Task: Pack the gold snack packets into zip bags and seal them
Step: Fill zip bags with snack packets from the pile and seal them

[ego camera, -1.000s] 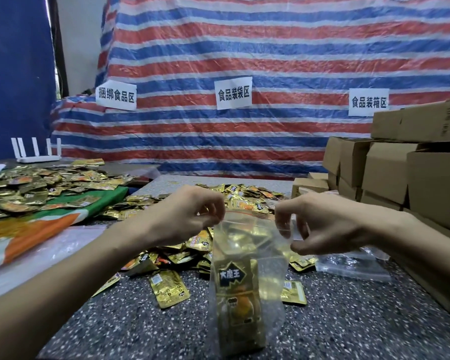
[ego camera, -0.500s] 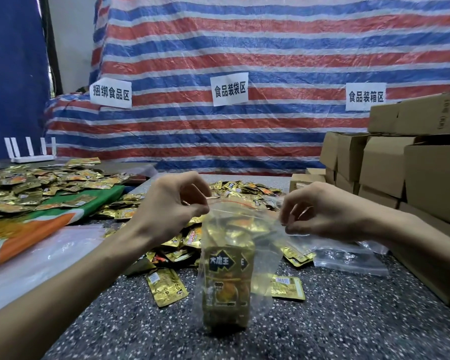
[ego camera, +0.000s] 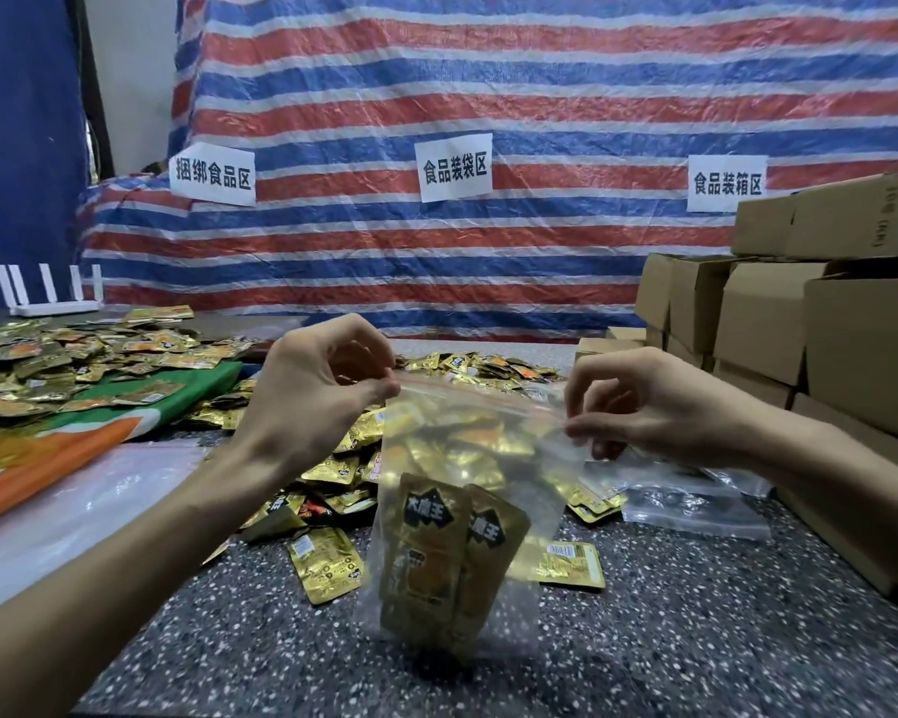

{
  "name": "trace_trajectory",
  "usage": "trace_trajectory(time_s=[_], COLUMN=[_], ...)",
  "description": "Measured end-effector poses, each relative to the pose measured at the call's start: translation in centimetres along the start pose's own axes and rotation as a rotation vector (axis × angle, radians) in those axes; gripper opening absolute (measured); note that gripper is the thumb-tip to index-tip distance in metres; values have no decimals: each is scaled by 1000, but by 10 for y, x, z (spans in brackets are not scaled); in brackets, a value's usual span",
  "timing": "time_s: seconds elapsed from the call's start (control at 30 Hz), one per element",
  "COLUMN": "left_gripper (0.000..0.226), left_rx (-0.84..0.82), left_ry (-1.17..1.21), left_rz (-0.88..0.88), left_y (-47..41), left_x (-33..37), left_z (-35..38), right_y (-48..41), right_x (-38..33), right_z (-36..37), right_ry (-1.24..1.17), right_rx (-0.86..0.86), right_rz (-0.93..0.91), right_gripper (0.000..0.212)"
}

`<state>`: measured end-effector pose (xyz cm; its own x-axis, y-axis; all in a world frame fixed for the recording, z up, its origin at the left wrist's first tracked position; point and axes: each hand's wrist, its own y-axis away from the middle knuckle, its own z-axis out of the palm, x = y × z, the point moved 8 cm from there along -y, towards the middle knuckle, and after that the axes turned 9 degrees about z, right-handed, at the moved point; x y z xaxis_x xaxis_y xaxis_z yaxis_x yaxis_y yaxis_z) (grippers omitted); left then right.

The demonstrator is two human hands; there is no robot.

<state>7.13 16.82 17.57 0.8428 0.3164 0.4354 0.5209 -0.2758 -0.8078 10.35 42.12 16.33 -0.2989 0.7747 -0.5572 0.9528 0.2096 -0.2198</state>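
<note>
Left hand: pinched left end of zip bag top strip, thumb against forefinger. Right hand: pinched right end the same way. Held bag upright between both, over speckled tabletop; couldn't tell if bottom touched. Showed two gold snack packets standing inside. Saw loose packets heaped behind bag, cardboard boxes stacked right.

Zip bag: clear, glossy plastic. Gold snack packets: shiny foil. Table: speckled stone-like surface. Boxes: matt brown cardboard. Tarpaulin: woven plastic.
</note>
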Motion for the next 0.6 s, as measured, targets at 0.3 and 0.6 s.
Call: trace_trajectory(time_s=[0.3, 0.6], left_gripper=[29, 34], left_rx=[44, 137], left_ry=[124, 276], left_rz=[-161, -191], left_y=[18, 25], left_x=[-32, -42], left_z=[7, 5], right_y=[-1, -2], right_x=[7, 12], right_z=[8, 3], right_ry=[-72, -338], right_rx=[29, 148], right_rz=[-12, 44], right_gripper=[15, 27])
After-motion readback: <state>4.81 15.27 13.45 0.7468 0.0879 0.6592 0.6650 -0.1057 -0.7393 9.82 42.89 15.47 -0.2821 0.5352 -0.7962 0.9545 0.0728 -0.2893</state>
